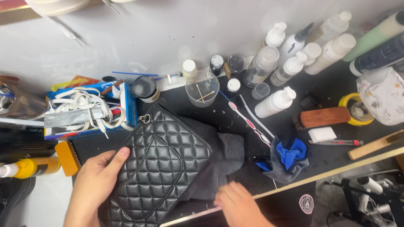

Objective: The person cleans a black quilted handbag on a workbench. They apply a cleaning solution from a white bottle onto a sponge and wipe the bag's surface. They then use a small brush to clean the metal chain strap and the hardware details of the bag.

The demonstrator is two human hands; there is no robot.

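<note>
Worktop [336,80]: dark and crowded from my feed, with pump bottles [294,54] packed along the back wall, a clear cup [202,89] holding sticks, a wooden brush [322,117], a white sponge block [322,134] and a box of white laces [86,110] at the left.
Bag [162,164]: black quilted bag, lying flap-up on a grey cloth [225,157] at the near edge, between both hands.
Progress: I judge the work is midway; the bag is laid out and steadied, the cloth is spread beneath it, and none of the bottles is in hand. No foam or wet patch shows on the leather, so I can't say how much of the surface is done.
Left hand [94,185]: palm against the bag's left edge, thumb laid flat on the quilting, fingers wrapped under the side, holding it steady.
Right hand [237,206]: low at the frame's bottom, blurred, resting at the cloth's near edge just beside the bag. Fingers look curled together, perhaps pinching the cloth, but I cannot tell for sure.
Nearby: blue rag [288,157] bunched right of the cloth, two toothbrushes [250,120] angled above it.
</note>
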